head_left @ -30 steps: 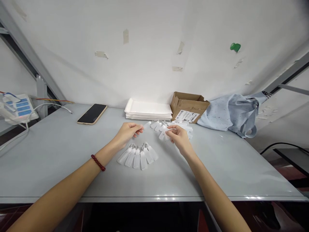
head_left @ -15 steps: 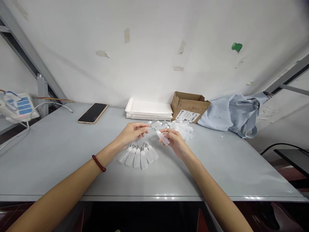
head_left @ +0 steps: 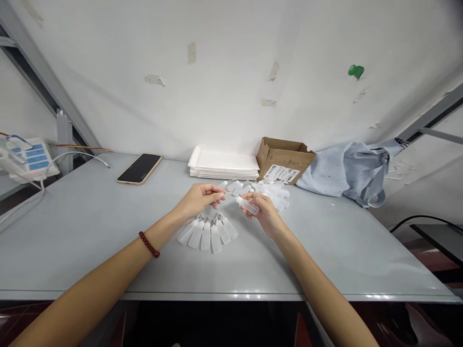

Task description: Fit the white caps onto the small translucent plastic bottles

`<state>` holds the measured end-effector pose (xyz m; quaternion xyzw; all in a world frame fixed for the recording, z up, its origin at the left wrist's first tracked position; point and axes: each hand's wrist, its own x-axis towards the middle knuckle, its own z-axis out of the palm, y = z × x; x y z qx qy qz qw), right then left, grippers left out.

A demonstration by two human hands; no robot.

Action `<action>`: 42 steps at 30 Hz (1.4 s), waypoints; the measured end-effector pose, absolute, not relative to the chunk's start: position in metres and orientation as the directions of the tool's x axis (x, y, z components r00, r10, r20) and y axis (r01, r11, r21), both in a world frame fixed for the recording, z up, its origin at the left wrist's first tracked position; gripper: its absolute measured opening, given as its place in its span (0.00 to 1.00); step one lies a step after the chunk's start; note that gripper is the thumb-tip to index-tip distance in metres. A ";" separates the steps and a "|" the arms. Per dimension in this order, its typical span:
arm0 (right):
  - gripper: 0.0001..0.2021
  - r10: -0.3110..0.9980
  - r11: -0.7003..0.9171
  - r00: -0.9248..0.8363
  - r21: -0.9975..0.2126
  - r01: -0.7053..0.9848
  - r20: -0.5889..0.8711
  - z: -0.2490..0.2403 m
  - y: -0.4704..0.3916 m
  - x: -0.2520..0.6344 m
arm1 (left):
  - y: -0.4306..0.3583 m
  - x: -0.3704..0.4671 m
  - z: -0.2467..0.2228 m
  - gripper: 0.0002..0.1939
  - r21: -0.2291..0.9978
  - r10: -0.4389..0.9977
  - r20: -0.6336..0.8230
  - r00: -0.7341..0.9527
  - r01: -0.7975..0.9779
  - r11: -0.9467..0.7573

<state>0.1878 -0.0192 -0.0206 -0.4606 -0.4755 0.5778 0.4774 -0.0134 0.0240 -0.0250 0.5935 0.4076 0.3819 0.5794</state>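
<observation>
Leftward, a phone [head_left: 139,169] lies on the grey table [head_left: 90,241], its long axis rising to the right. Near mid-frame, the left hand [head_left: 197,200] pinches a thin white strand [head_left: 230,193] between thumb and forefinger; just below it, fanned tags [head_left: 205,238] point their broad ends toward the bottom edge. The strand leads right to the neck of a translucent tag [head_left: 249,206], right of centre, its long axis sloping gently down from upper left to lower right, broad end lowest. The right hand [head_left: 266,213] grips that tag, fingers curled behind. Past it lie heaped tags [head_left: 278,192], a cardboard box [head_left: 285,159] and pale blue cloth [head_left: 340,168].
</observation>
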 end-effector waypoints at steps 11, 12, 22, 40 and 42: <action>0.09 0.992 -0.069 -0.109 -0.994 -0.084 -0.059 -0.018 -0.020 0.185 | 0.021 -0.014 -0.023 0.10 0.990 0.886 -0.091 0.454 -0.056 0.131; 0.09 0.992 -0.067 -0.111 -0.995 -0.079 -0.058 -0.018 -0.021 0.185 | 0.021 -0.013 -0.023 0.10 0.987 0.882 -0.097 0.461 -0.069 0.144; 0.09 0.991 -0.062 -0.125 -0.996 -0.072 -0.052 -0.020 -0.022 0.184 | 0.016 -0.011 -0.019 0.11 0.981 0.850 -0.140 0.508 -0.046 0.189; 0.08 0.989 -0.068 -0.137 -0.994 -0.090 -0.056 -0.019 -0.024 0.183 | 0.017 -0.012 -0.022 0.09 0.983 0.849 -0.134 0.512 -0.042 0.181; 0.08 0.989 -0.067 -0.139 -0.994 -0.088 -0.054 -0.019 -0.024 0.183 | 0.018 -0.012 -0.023 0.09 0.983 0.847 -0.131 0.516 -0.045 0.179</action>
